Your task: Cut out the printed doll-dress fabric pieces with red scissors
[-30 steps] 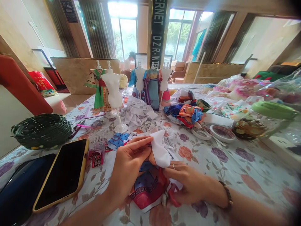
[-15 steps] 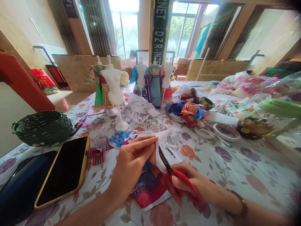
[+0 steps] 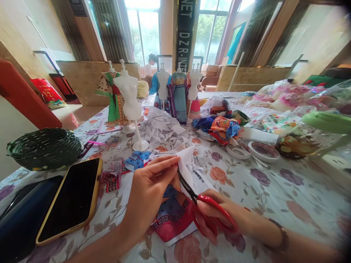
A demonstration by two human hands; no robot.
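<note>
My left hand (image 3: 149, 191) is closed in a pinch on a white printed sheet (image 3: 196, 175) that it holds up over a red and blue printed garment piece (image 3: 172, 219). My right hand (image 3: 216, 215) grips red-handled scissors (image 3: 204, 204), fingers through the loops. The dark blades point up and left into the edge of the sheet, close to my left fingertips. A bead bracelet sits on my right wrist.
A phone in a yellow case (image 3: 72, 199) and a dark case (image 3: 19, 215) lie at the left, with a green woven basket (image 3: 44, 148) behind. A bare white mannequin (image 3: 130, 104), dressed mannequins (image 3: 177, 96), paper scraps (image 3: 161, 131), folded fabrics (image 3: 222, 129), small dishes (image 3: 263, 150) and bags crowd the floral tablecloth (image 3: 274, 190).
My right hand has lifted the red scissors from the table and brought the blades up into the white sheet. My left hand has kept its pinch on the sheet.
</note>
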